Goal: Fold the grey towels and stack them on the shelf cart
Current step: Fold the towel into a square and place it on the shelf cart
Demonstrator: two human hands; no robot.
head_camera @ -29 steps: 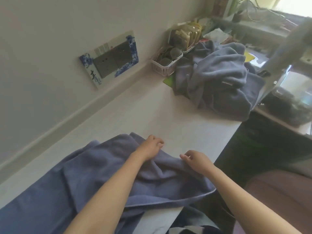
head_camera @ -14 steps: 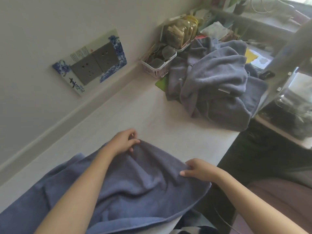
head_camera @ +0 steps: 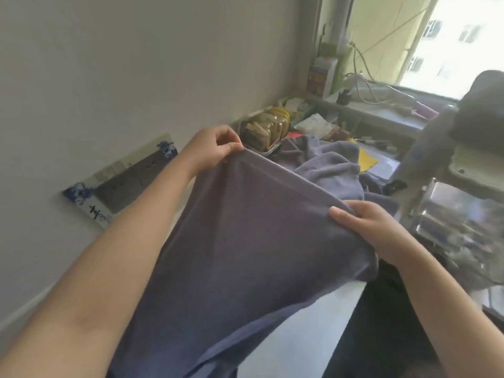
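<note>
A grey-blue towel (head_camera: pixel 245 241) is lifted off the white counter (head_camera: pixel 308 331) and stretched taut between both hands. My left hand (head_camera: pixel 212 148) pinches its far upper corner. My right hand (head_camera: pixel 368 227) grips the other end of the same top edge. The towel's lower part hangs down toward me and out of the frame. Behind it a heap of grey towels (head_camera: pixel 332 167) lies crumpled on the counter. The shelf cart (head_camera: pixel 463 214) stands at the right, its shelves blurred.
A wall runs along the left with a blue-patterned socket plate (head_camera: pixel 117 184). Clutter, with a clear container of packets (head_camera: pixel 267 129), fills the counter's far end under the window sill (head_camera: pixel 381 110). A dark rounded object (head_camera: pixel 480 110) sits on top of the cart.
Both hands have raised the towel from lying on the counter to held up and stretched in the air. My view has tilted upward, and the window now shows.
</note>
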